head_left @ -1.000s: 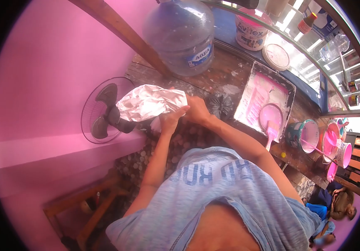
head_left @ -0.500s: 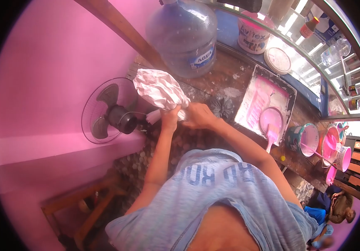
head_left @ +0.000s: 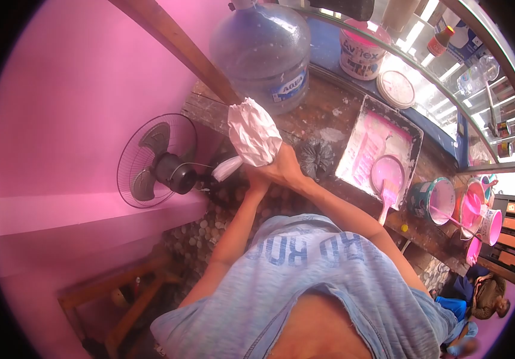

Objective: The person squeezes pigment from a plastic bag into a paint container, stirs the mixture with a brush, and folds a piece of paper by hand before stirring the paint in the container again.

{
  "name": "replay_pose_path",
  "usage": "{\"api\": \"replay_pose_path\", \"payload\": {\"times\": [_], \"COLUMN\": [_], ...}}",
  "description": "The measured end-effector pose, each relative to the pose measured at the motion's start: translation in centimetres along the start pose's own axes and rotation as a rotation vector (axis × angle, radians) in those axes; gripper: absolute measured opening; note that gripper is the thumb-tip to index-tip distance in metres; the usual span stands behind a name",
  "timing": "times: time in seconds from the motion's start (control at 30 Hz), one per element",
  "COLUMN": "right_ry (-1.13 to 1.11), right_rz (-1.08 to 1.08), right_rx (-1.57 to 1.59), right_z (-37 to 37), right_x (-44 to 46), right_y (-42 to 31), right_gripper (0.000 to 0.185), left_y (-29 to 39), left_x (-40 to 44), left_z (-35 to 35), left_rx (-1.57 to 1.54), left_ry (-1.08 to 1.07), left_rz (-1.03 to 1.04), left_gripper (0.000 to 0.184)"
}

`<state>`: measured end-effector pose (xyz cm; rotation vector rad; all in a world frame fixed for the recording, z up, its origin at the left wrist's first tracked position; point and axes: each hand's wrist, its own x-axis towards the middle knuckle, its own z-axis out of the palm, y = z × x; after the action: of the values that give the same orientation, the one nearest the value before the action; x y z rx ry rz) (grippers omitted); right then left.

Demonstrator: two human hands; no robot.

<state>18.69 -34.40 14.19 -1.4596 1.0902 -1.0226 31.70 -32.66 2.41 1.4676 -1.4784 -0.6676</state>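
Crumpled white sheet (head_left: 254, 134) held up on the person's side of the water jug (head_left: 262, 51). Grip: left hand (head_left: 258, 178) and right hand (head_left: 286, 167) closed together on its bunched end, some fingers hidden. Relative to jug: black fan (head_left: 170, 170) to the left and nearer the person; black plastic bag (head_left: 316, 158) nearer the person, just beside right hand; paint tray (head_left: 356, 160) with pink-coated brush (head_left: 389, 192) right, on worktop (head_left: 305, 119).

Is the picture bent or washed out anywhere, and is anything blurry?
Head view: fisheye bowing with black corners; head view: glare on the glass case and water jug; head view: creases readable on the crumpled sheet, the far person soft.
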Motion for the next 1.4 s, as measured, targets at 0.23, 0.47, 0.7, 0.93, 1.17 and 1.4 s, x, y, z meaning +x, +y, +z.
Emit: {"api": "replay_pose_path", "payload": {"times": [0.23,0.47,0.7,0.93,1.17,1.4], "right_ry": [0.094,0.107,-0.026,-0.053,-0.052,0.105], "right_rz": [-0.459,-0.379,-0.407,-0.332,-0.433,-0.403], "right_rx": [-0.324,-0.360,-0.377,0.004,-0.207,-0.171], "right_z": [0.0,-0.3,-0.5,-2.4,-2.2,1.0], "right_x": [0.6,0.0,0.7,-0.3,-0.9,0.7], "right_y": [4.0,3.9,2.1,-0.4,2.0,4.2], "right_gripper": [0.036,0.029,0.030,0.067,0.074,0.046], "left_y": [4.5,9.5,11.4,13.5,14.6,13.1], "left_x": [1.8,1.8,1.5,2.0,3.7,3.2], "left_z": [-2.3,-6.6,-2.7,-3.5,-4.7,-4.2], "left_rx": [-0.121,-0.769,-0.606,-0.578,-0.551,-0.540], "left_ry": [-0.441,-0.571,-0.311,-0.229,-0.282,-0.306], "left_rz": [-0.088,-0.202,-0.062,-0.044,-0.034,-0.077], "left_gripper": [0.059,0.085,0.074,0.053,0.036,0.045]}}
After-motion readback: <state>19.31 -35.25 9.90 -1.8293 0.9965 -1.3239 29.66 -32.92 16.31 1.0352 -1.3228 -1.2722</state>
